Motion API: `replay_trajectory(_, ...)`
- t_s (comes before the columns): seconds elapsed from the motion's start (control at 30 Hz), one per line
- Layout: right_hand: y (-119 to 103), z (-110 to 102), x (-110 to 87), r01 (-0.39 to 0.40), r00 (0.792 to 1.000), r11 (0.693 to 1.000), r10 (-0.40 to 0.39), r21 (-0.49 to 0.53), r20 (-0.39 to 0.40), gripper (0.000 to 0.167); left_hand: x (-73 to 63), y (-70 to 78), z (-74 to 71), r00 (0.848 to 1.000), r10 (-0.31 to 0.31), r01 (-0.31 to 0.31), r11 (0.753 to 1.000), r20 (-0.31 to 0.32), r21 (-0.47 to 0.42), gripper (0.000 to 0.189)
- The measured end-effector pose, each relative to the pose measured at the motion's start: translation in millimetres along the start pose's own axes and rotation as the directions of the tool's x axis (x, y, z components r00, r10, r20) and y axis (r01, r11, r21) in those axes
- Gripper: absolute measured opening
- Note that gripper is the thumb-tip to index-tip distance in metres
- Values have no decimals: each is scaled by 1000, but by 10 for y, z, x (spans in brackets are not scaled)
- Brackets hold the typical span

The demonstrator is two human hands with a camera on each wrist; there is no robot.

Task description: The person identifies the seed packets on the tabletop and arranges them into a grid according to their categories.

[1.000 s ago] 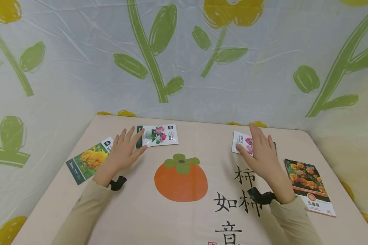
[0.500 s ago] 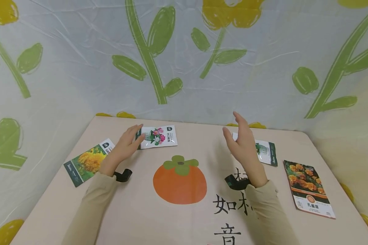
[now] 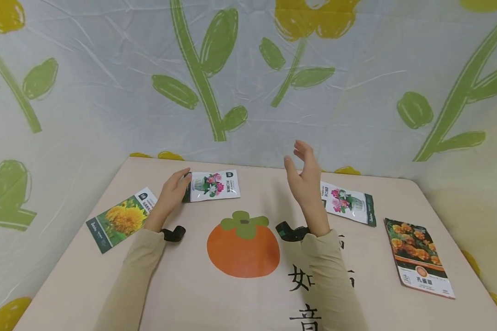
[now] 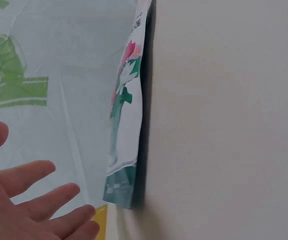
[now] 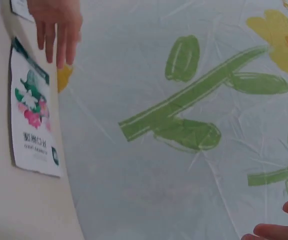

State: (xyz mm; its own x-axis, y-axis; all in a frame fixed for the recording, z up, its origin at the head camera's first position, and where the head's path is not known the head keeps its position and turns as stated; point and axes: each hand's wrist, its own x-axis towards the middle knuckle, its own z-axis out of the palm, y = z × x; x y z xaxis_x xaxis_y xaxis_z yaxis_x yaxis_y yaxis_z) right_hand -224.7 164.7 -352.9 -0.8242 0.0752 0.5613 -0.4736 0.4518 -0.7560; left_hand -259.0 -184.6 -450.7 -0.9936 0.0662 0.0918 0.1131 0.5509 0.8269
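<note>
My left hand (image 3: 171,193) is at the dark green end of a white flower seed packet (image 3: 215,185), which lies at the back left of the table. In the left wrist view the fingers of this hand (image 4: 44,205) are spread beside that packet (image 4: 126,110), with nothing in them. My right hand (image 3: 306,181) is raised above the table with fingers loosely bent and holds nothing. Just right of it lies a second white flower seed packet (image 3: 349,202), its left end partly hidden by the hand. In the right wrist view, right-hand fingers (image 5: 279,231) show at the lower right corner.
A yellow-flower seed packet (image 3: 122,218) lies at the left, and an orange-flower seed packet (image 3: 418,257) at the right. The tablecloth (image 3: 240,303) bears a printed persimmon (image 3: 244,253) and black characters. A flower-patterned curtain (image 3: 128,110) rises behind the table.
My right hand has moved left and up, away from the right white packet, uncovering most of it. My left hand has moved slightly right, its fingers drawing together in the head view. The packets stay in place.
</note>
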Motion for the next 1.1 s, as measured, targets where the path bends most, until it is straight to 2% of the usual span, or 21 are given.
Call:
replay_trajectory(0.1, -22, 124, 34, -25, 1000, 997, 24, 70, 15, 47, 23, -34, 46, 999, -24, 23, 999, -28, -26, 55)
replay_trajectory(0.27, 23, 368, 61, -91, 995, 980, 83, 176, 51, 45, 66, -93, 109, 999, 14, -16, 999, -38, -46, 54)
replay_trajectory(0.33, 58, 480, 51, -134, 990, 963, 119, 233, 77, 44, 76, -112, 122, 999, 24, -26, 998, -41, -62, 55)
replay_trajectory(0.4, 107, 591, 26, -193, 979, 934, 164, 302, 119, 44, 81, -130, 134, 999, 19, -23, 996, -44, -89, 56)
replay_trajectory(0.47, 172, 703, -12, -268, 961, 890, 218, 369, 172, 46, 87, -159, 150, 998, 17, -23, 992, -53, -127, 57)
replay_trajectory(0.57, 284, 847, -87, -390, 917, 824, 304, 410, 260, 49, 100, -226, 181, 998, 24, -33, 986, -60, -166, 56)
replay_trajectory(0.67, 386, 970, -159, -495, 863, 772, 380, 400, 333, 50, 107, -293, 215, 997, 42, -52, 986, -65, -160, 55)
replay_trajectory(0.77, 457, 1067, -229, -571, 808, 737, 426, 361, 408, 51, 103, -329, 232, 995, 67, -76, 989, -69, -130, 56)
replay_trajectory(0.9, 484, 1161, -319, -626, 750, 718, 449, 305, 486, 54, 96, -344, 240, 994, 86, -93, 991, -71, -99, 55)
replay_trajectory(0.93, 488, 1181, -339, -634, 742, 715, 452, 296, 496, 54, 92, -341, 241, 994, 88, -94, 992, -68, -87, 55)
replay_trajectory(1.03, 501, 1239, -403, -641, 727, 719, 459, 267, 511, 55, 84, -339, 240, 994, 98, -101, 993, -52, -56, 56)
replay_trajectory(1.1, 504, 1277, -447, -630, 731, 734, 451, 253, 511, 56, 77, -340, 238, 994, 100, -102, 994, -46, -35, 55)
